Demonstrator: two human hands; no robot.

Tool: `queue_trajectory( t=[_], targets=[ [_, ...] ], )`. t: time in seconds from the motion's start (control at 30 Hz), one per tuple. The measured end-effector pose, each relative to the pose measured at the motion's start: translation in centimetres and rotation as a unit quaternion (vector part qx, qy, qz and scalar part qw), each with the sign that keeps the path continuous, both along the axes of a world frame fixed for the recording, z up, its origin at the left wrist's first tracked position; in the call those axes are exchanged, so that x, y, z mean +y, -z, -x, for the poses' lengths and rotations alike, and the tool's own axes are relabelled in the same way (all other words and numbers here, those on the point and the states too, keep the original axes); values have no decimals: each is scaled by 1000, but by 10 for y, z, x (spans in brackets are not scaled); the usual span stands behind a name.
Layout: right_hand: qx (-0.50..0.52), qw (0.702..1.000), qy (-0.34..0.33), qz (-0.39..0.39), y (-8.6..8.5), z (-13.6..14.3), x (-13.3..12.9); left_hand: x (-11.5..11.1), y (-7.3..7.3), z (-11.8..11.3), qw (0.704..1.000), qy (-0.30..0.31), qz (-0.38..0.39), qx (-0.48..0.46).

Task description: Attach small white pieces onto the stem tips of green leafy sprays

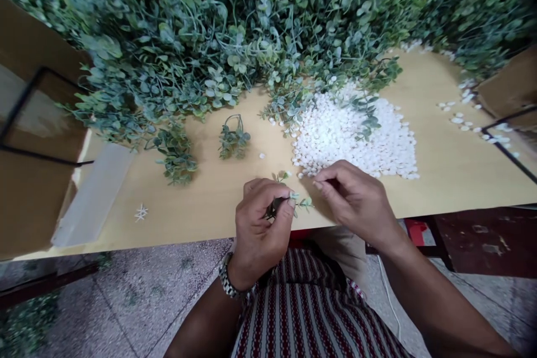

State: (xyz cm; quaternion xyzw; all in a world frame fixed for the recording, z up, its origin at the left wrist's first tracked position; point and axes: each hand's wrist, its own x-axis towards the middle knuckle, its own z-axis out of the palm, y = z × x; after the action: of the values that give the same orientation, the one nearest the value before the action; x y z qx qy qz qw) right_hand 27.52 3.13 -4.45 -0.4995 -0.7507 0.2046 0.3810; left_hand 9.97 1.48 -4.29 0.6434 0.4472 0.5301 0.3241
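Observation:
Near the table's front edge, my left hand (265, 222) is closed around a small green sprig (304, 202), whose leaves stick out past the thumb and fingertips. To its right, my right hand (356, 201) is pinched at the near edge of a pile of small white pieces (356, 128). Whatever sits between its thumb and finger is too small to make out. A leafy stem (367, 117) lies on the white pile. Left of the pile, one loose white piece (262, 155) rests on the table, beyond my left hand.
A large heap of green foliage (235, 28) spans the table's (218, 196) far side. Two small bunches (178, 154) (234, 139) lie in front of it. Thin white sticks (141, 212), a translucent strip (94, 196) and cardboard (37, 179) are at left; a brown box (512, 86) is at right.

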Motion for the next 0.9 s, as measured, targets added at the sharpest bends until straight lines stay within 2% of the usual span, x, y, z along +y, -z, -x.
queue_trajectory(
  t=[0.07, 0.17, 0.27, 0.4, 0.5, 0.7, 0.9],
  targets=[
    [144, 986, -3, 81, -3, -1, -3, 0, -1, -2, 1000, 1, -7, 6],
    [315, 928, -24, 195, -4, -1, -6, 1, -5, -7, 999, 12, -27, 15],
    [415, 872, -40, 259, -3, 0, -6, 2, -12, -12, 999, 32, -34, -1],
    [476, 829, -83, 282, 0, 1, -5, 4, -20, -20, 998, 55, -21, -31],
    [498, 813, -102, 283, 1, 2, -6, 4, -21, -24, 997, 65, -7, -34],
    [518, 800, -97, 288, 2, 3, -8, 4, -17, -27, 997, 70, 2, -28],
    [502, 807, -103, 295, 4, 0, -8, 3, -18, -28, 997, 72, -13, 6]
  ],
)
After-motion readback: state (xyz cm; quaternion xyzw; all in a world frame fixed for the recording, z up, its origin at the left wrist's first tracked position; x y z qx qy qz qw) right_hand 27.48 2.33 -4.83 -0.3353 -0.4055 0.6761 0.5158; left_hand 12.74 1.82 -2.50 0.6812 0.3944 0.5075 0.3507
